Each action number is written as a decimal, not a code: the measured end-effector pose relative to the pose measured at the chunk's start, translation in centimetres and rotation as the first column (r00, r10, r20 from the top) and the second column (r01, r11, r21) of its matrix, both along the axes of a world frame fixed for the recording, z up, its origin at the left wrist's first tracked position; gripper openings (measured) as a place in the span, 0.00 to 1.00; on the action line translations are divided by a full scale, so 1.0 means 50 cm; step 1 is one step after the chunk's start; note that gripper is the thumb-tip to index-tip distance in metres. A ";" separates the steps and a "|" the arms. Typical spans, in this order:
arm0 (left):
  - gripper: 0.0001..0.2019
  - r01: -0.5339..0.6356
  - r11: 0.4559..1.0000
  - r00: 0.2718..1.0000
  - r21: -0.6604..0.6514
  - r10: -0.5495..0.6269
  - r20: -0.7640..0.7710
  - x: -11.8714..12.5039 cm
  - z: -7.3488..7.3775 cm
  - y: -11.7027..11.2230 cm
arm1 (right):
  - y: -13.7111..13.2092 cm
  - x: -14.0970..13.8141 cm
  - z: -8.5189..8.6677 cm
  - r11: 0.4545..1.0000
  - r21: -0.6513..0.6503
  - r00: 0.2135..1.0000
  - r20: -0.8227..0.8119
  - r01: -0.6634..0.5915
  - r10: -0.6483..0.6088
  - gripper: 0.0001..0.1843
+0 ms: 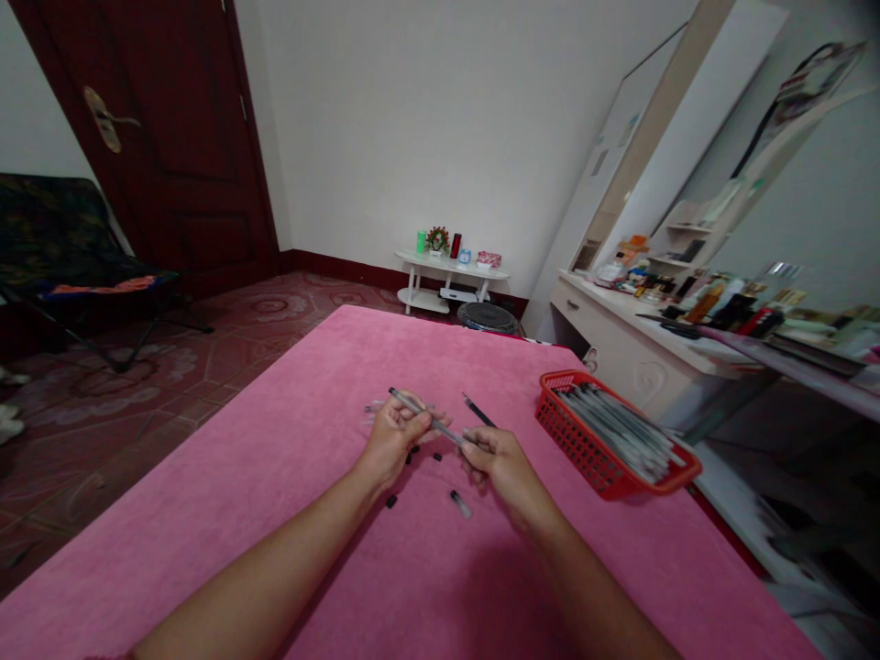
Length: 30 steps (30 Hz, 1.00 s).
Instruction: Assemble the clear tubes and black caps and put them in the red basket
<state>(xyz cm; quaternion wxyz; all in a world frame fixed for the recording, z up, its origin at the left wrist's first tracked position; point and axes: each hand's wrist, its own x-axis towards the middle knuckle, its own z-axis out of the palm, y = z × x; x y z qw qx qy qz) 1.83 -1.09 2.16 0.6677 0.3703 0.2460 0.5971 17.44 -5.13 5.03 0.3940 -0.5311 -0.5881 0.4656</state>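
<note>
Over the pink cloth, my left hand (395, 440) is closed round a clear pen barrel (412, 403) with a black end, held slanting. At its lower right end my right hand (495, 458) pinches the same barrel. A dark pen refill (478, 409) with a fine tip points up and left from behind the right hand; whether that hand grips it I cannot tell. Below the hands lies a clear pen cap (461, 504) with a black end. Several small black plugs, including one plug (391, 501), are scattered near the left wrist. Clear pieces (372, 410) lie partly hidden behind the left hand.
A red plastic basket (584, 449) full of pens (619, 426) stands at the right of the pink-covered table (275, 513). Beyond it is a dresser (611, 339) crowded with bottles. A white side table (446, 266) stands by the far wall, and a folding chair (82, 247) at left.
</note>
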 end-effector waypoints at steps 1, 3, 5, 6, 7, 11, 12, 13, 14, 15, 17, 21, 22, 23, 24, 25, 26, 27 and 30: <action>0.19 0.011 1.000 1.000 0.018 -0.010 -0.017 0.005 0.000 -0.001 | 0.001 -0.001 -0.001 0.999 0.017 0.999 0.020 -0.030 0.029 0.12; 0.17 0.022 0.998 0.998 0.065 -0.018 -0.068 0.016 0.002 -0.004 | 0.001 -0.001 -0.002 0.993 0.104 0.992 0.118 -0.059 0.047 0.12; 0.16 0.011 0.994 0.991 0.107 0.003 -0.131 0.021 0.005 -0.004 | 0.004 0.006 0.004 0.981 0.182 0.974 0.224 -0.059 0.017 0.11; 0.16 -0.005 0.993 0.987 0.118 0.024 -0.159 0.019 0.007 -0.001 | 0.006 0.015 0.011 0.978 0.202 0.966 0.260 -0.051 -0.003 0.11; 0.16 -0.021 0.992 0.982 0.124 0.044 -0.185 0.015 0.008 0.003 | 0.009 0.029 0.022 0.976 0.218 0.958 0.285 -0.032 -0.032 0.12; 0.13 -0.171 0.968 0.929 0.182 0.220 -0.298 -0.030 -0.003 0.039 | 0.023 0.136 0.082 0.888 0.423 0.832 0.416 0.180 -0.367 0.14; 0.11 -0.236 0.942 0.877 0.240 0.313 -0.366 -0.044 -0.009 0.051 | 0.024 0.172 0.096 0.834 0.495 0.727 0.475 0.245 -0.495 0.15; 0.08 -0.288 0.910 0.813 0.298 0.397 -0.427 -0.057 -0.016 0.062 | 0.023 0.210 0.106 0.776 0.554 0.595 0.526 0.303 -0.608 0.16; 0.07 -0.321 0.885 0.756 0.338 0.455 -0.472 -0.069 -0.025 0.073 | 0.022 0.246 0.114 0.725 0.596 0.457 0.568 0.346 -0.685 0.17; 0.06 -0.329 0.870 0.711 0.368 0.484 -0.511 -0.079 -0.033 0.082 | 0.019 0.281 0.118 0.688 0.620 0.323 0.608 0.378 -0.725 0.18; 0.06 -0.301 0.863 0.666 0.406 0.495 -0.558 -0.093 -0.048 0.096 | 0.012 0.335 0.121 0.665 0.620 0.149 0.675 0.416 -0.722 0.18; 0.06 -0.179 0.860 0.586 0.478 0.483 -0.650 -0.101 -0.064 0.107 | 0.002 0.359 0.125 0.659 0.622 0.085 0.697 0.424 -0.712 0.17; 0.05 -0.136 0.853 0.563 0.503 0.485 -0.669 -0.100 -0.066 0.108 | 0.003 0.348 0.127 0.649 0.646 0.104 0.672 0.401 -0.733 0.17; 0.05 -0.092 0.842 0.546 0.532 0.490 -0.680 -0.100 -0.067 0.109 | 0.006 0.332 0.128 0.639 0.675 0.139 0.640 0.369 -0.756 0.17; 0.05 -0.049 0.825 0.533 0.563 0.499 -0.684 -0.099 -0.068 0.109 | 0.010 0.312 0.127 0.631 0.701 0.190 0.605 0.332 -0.773 0.17; 0.06 -0.011 0.803 0.521 0.596 0.513 -0.682 -0.098 -0.069 0.109 | 0.015 0.291 0.124 0.636 0.715 0.262 0.580 0.290 -0.771 0.16; 0.06 0.018 0.780 0.505 0.625 0.532 -0.679 -0.098 -0.069 0.109 | 0.022 0.268 0.118 0.660 0.709 0.348 0.571 0.248 -0.743 0.15; 0.07 0.041 0.760 0.483 0.648 0.553 -0.679 -0.098 -0.070 0.109 | 0.028 0.246 0.108 0.703 0.685 0.430 0.585 0.193 -0.688 0.14; 0.06 0.104 0.754 0.379 0.649 0.573 -0.727 -0.097 -0.072 0.109 | 0.043 0.186 0.059 0.853 0.520 0.546 0.701 0.050 -0.459 0.11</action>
